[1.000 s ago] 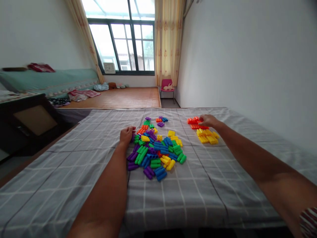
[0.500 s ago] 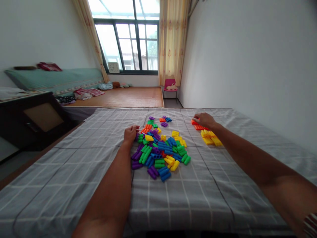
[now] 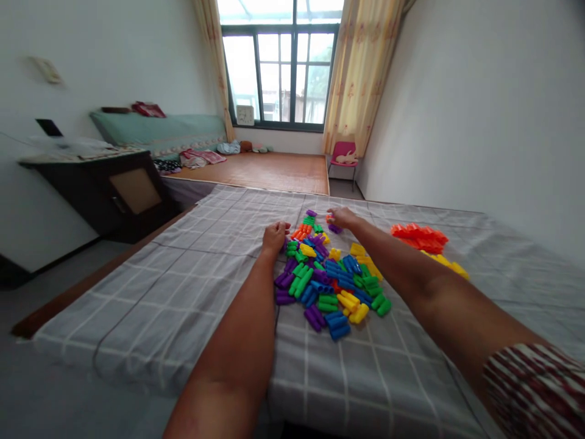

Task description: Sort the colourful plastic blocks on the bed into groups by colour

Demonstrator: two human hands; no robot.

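A mixed pile of purple, green, blue, yellow and orange plastic tube blocks [image 3: 320, 286] lies on the grey checked cloth [image 3: 183, 292]. My left hand [image 3: 275, 236] rests at the pile's far left edge, fingers curled in beside a purple block; whether it grips anything is hidden. Beyond the pile, my right hand [image 3: 342, 217] reaches down with its fingertips at a small orange block [image 3: 329, 219], purple ones just below. Right of my right forearm sit a group of orange blocks [image 3: 419, 236] and a group of yellow blocks [image 3: 445, 263], partly behind the arm.
A dark cabinet [image 3: 132, 189] stands at the left. Past the cloth's far edge are a low platform with a brown mat [image 3: 274, 171], clothes on it, and a pink chair [image 3: 343, 155]. A white wall rises along the right side.
My right hand has left the orange group and moved left to the small blocks beyond the pile. The view has turned left. My left hand stays beside the pile.
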